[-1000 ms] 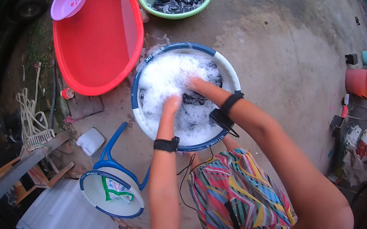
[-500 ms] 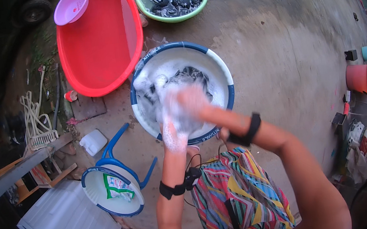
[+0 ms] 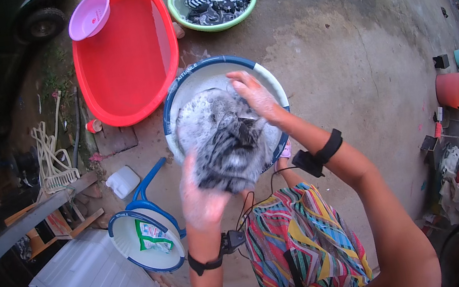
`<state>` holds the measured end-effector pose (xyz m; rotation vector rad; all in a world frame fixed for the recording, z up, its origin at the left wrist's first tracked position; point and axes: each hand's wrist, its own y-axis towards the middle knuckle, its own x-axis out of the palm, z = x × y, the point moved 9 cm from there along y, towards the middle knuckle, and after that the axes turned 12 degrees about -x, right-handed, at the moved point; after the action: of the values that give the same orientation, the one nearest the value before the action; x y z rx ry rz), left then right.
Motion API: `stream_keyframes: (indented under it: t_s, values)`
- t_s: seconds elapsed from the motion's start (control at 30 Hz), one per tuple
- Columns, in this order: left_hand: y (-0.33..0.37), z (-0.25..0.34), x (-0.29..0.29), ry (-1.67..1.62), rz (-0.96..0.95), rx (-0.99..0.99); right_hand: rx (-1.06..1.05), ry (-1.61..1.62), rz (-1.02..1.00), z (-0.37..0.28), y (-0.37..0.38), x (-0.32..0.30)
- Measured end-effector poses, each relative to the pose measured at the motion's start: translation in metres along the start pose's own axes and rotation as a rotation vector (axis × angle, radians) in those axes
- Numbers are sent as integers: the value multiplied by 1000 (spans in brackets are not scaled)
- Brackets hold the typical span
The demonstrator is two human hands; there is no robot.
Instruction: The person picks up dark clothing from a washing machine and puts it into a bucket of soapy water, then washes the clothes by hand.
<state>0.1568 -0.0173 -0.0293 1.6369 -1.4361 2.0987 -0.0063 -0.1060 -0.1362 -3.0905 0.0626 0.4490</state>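
A white wash basin (image 3: pixel 194 82) with a blue-and-white rim stands on the ground in front of me, with grey suds inside. Over its near side is a wet black-and-grey patterned garment (image 3: pixel 236 151), bunched and partly blurred. My left hand (image 3: pixel 201 197), foamy and smeared by motion, grips the garment's near left edge; the cloth hides some of its fingers. Above the basin's right part, my right hand (image 3: pixel 257 98) is open with fingers stretched toward the far left, apart from the garment.
A long red tub (image 3: pixel 124 58) lies far left, a small pink basin (image 3: pixel 90 17) at its far end. Beyond my basin is a green tub (image 3: pixel 216 27) of soaking dark clothes. Left nearby are a blue stool (image 3: pixel 150 181), another basin (image 3: pixel 119 241) holding a detergent bag, and a white jug (image 3: pixel 122 182).
Both hands were together in the suds, rubbing the garment. Now the left hand has come nearer me with the garment raised, while the right hand has parted from it toward the far right.
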Motion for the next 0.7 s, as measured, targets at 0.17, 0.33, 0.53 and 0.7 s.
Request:
stream_keyframes:
  t_s: [0.17,0.33,0.53,0.7]
  values:
    - [-35,31,26,534,259,346,643,1159,-70,15,-57,14]
    - [5,35,-13,104,-9,51,397,1072,197,-23,-30,-42]
    - [52,71,-137,339,517,150,68,537,-23,-73,-14,-39]
    - [48,68,-65,1941,939,1029,-253,-450,-307,-53,-22,12]
